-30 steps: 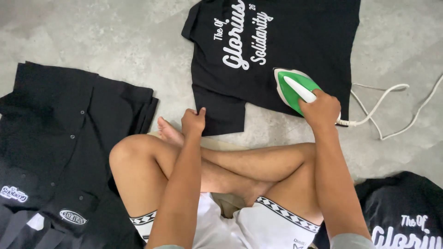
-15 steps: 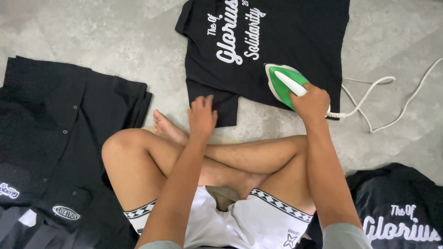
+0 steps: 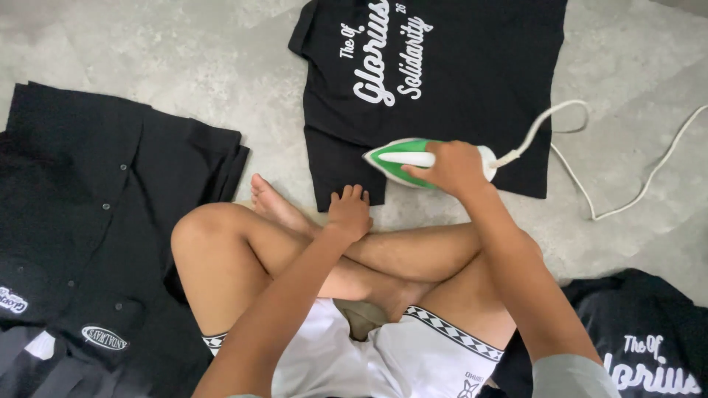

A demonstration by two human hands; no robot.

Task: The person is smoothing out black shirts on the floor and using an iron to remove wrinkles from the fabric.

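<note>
Head camera looking straight down at someone sitting cross-legged on a grey concrete floor (image 3: 184, 59). Right hand (image 3: 451, 168) is wrapped tight around the white handle of a green and white iron (image 3: 402, 161), fingers curled closed over it. That iron sits flat on the lower part of a black t-shirt (image 3: 472, 66) spread out on the floor in front of the knees, nose pointing to the left, close to the shirt's bottom hem. White lettering on the shirt's chest is further up, well clear of the iron. A white cord (image 3: 590, 169) runs off the back of the iron and loops across the floor to the right.

Left hand (image 3: 349, 214) rests palm down right at the shirt's bottom edge, fingers together and lying flat, fingertips touching the fabric just left of and below the iron's nose. It isn't gripping anything, just pressing down. One bare foot (image 3: 274, 205) pokes out beside that hand.

Off to the left there's a stack of black button-up shirts (image 3: 96, 221) folded on the floor, with small oval patches near the bottom. Bottom right corner has another black t-shirt (image 3: 649, 339) in a crumpled heap with the same sort of white print. The person is wearing white shorts (image 3: 398, 361) with a patterned black trim.
</note>
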